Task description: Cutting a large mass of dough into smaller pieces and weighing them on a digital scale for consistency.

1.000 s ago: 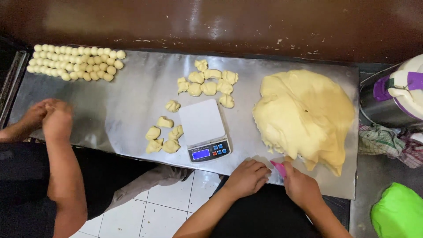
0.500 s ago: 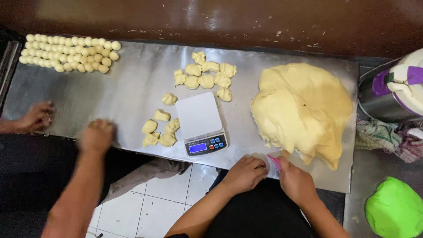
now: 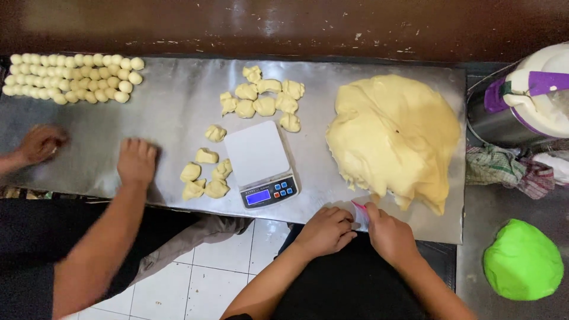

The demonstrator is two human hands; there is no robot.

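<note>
My right hand (image 3: 390,236) grips a small pink scraper (image 3: 360,213) at the front edge of the steel table (image 3: 178,112), just below the big mound of pale yellow dough (image 3: 394,136). My left hand (image 3: 326,228) lies beside the scraper with its fingers curled, and what is under them is hidden. A white digital scale (image 3: 259,160) with a blue display stands to the left of my hands, its platform bare. Cut dough lumps (image 3: 204,178) lie left of the scale, and several more (image 3: 264,98) lie behind it.
A co-worker on the left presses one hand (image 3: 136,160) flat on the table and cups the other (image 3: 38,142) further left. Rows of small rolled dough balls (image 3: 71,77) fill the far left corner. At the right are a steel pot (image 3: 527,101), a checked cloth (image 3: 498,169) and a green lid (image 3: 521,258).
The co-worker's hands, together at the left edge a second ago, have parted; one slid right along the table toward the cut lumps. My hands and the scraper have hardly moved.
</note>
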